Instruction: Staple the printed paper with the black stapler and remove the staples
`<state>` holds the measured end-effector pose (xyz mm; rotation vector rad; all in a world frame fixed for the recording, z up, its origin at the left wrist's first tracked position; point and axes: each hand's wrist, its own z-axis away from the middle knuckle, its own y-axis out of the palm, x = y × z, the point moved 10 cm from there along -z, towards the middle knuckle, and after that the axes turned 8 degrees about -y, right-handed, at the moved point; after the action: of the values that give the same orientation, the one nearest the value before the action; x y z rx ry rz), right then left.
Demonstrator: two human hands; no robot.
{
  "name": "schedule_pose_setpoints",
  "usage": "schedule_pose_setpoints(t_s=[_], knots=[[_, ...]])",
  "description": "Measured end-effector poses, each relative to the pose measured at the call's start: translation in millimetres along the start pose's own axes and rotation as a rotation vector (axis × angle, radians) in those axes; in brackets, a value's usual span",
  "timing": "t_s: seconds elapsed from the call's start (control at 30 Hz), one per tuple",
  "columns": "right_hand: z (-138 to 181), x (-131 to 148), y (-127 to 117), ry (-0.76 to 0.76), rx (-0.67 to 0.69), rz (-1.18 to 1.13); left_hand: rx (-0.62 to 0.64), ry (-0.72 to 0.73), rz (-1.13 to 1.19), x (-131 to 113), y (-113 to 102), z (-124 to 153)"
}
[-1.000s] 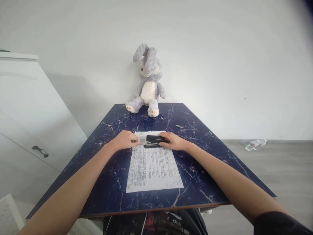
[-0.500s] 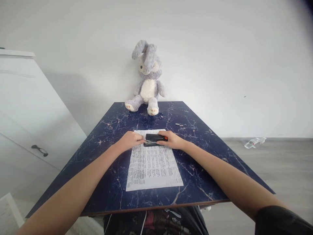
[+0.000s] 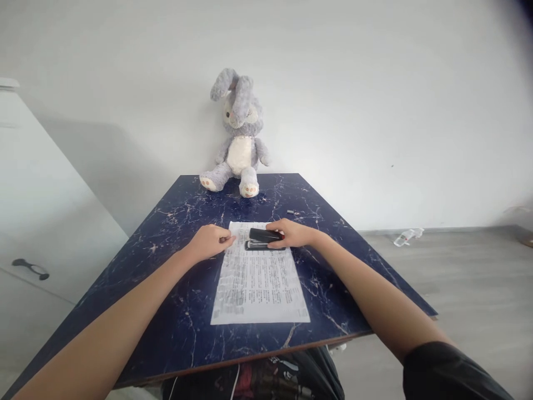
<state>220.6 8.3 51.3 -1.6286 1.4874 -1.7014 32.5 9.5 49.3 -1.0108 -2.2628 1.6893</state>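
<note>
A black stapler [image 3: 265, 235] with an orange-red part near its rear lies sideways over the upper part of a printed sheet of paper [image 3: 262, 289]. My right hand [image 3: 291, 233] grips its rear end, thumb low and fingers on top. A gap shows between its upper arm and base. My left hand [image 3: 210, 243] is closed at the sheet's upper left edge, apart from the stapler. Its fingers are curled, and whatever they may hold is hidden.
A grey plush rabbit [image 3: 241, 139] sits at the table's far edge against the wall. A small silvery piece [image 3: 290, 211] lies on the dark blue marbled table [image 3: 166, 311]. A white cabinet [image 3: 33, 211] stands left; clear plastic packaging [image 3: 408, 237] lies on the floor right.
My left hand has drawn back leftward from the stapler's front end, its fingers curling in. My right hand stays on the stapler. The whole view has swung slightly right.
</note>
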Motion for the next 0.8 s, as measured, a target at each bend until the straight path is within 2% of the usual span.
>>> schedule_pose_setpoints(t_s=[0.23,0.3,0.37,0.43,0.47,0.5,0.6,0.67,0.8], knots=[[59,-50,-35,0.165,0.118,-0.106,0.032,0.0,-0.005,-2,2,1],[73,-63,-41,0.18,0.104,-0.196,0.044,0.005,0.004,-3,3,1],[81,-83,-56,0.216,-0.072,-0.215,0.058,0.011,0.033,-5,5,1],[90,-105,-78,0.279,-0.352,-0.067,0.054,0.0,0.069,-5,7,0],[92,-113,-83,0.303,-0.441,0.039,0.038,-0.02,0.09,-4,6,-1],[88,-120,-80,0.319,-0.458,0.14,0.009,-0.051,0.113,-1,4,-2],[57,-138,-38,0.342,-0.202,0.283,-0.128,-0.18,0.235,17,-9,-2],[35,-144,-14,0.359,-0.088,0.323,-0.237,-0.286,0.379,35,-20,2],[-11,-139,14,0.349,-0.019,0.383,-0.531,-0.505,0.561,70,-48,19]])
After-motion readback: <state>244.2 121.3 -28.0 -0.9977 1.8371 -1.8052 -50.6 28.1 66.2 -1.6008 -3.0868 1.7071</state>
